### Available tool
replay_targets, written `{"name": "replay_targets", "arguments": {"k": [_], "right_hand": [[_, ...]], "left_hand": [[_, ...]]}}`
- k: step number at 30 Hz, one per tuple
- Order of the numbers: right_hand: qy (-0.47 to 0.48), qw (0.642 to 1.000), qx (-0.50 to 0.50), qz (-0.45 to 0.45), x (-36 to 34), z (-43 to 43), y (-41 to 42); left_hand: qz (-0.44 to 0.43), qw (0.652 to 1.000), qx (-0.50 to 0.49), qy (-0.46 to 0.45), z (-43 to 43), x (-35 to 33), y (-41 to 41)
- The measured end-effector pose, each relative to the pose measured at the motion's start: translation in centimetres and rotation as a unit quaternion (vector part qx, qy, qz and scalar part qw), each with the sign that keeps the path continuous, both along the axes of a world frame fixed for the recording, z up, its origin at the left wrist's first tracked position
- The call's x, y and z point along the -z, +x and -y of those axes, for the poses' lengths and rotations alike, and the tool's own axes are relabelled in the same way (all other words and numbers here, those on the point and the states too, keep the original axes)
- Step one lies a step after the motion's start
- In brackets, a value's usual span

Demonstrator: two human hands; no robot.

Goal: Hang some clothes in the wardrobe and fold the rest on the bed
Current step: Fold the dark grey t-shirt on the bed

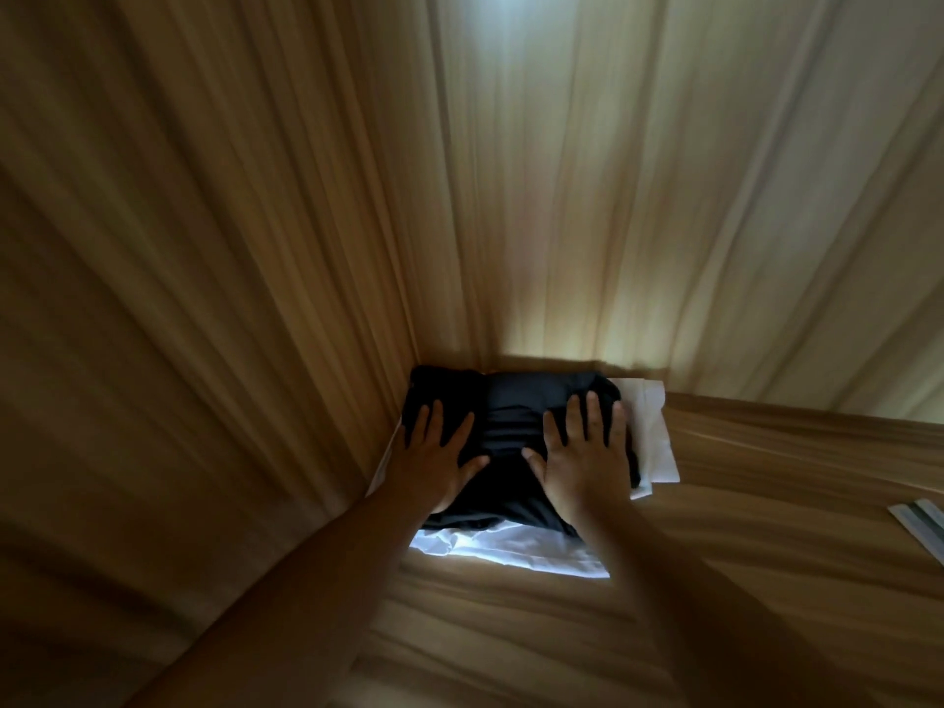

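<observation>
A folded black garment [511,421] lies on top of a folded white garment [516,549] in the back left corner of a wooden wardrobe shelf [766,528]. My left hand [439,457] lies flat on the left part of the black garment, fingers spread. On its right part my right hand [582,457] presses down the same way, fingers straight. White fabric shows below and to the right of the black pile.
The wardrobe's wooden side wall [179,298] rises on the left and its back wall [664,196] stands behind the pile. A light glows at the top [505,23]. A pale flat strip [919,523] lies at the shelf's right edge.
</observation>
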State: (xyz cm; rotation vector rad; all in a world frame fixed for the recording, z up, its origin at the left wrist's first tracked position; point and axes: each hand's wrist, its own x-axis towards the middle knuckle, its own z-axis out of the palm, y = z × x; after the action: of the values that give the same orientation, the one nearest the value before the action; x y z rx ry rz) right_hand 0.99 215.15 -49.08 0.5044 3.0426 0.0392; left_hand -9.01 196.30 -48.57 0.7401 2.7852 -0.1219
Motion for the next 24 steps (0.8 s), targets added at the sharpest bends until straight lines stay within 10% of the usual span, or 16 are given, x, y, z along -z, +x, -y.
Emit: {"name": "replay_targets", "arguments": {"k": [11,24], "right_hand": [[-0.168,0.980,-0.006,0.109,-11.0,-0.7,6.5],[-0.112,0.981,0.137,0.076,-31.9,6.2,23.6]], "left_hand": [[0.060,0.995,0.065,-0.044,0.1,-11.1,3.7],[0.028,0.969,0.247,0.011,0.4,-28.6,17.1]]}}
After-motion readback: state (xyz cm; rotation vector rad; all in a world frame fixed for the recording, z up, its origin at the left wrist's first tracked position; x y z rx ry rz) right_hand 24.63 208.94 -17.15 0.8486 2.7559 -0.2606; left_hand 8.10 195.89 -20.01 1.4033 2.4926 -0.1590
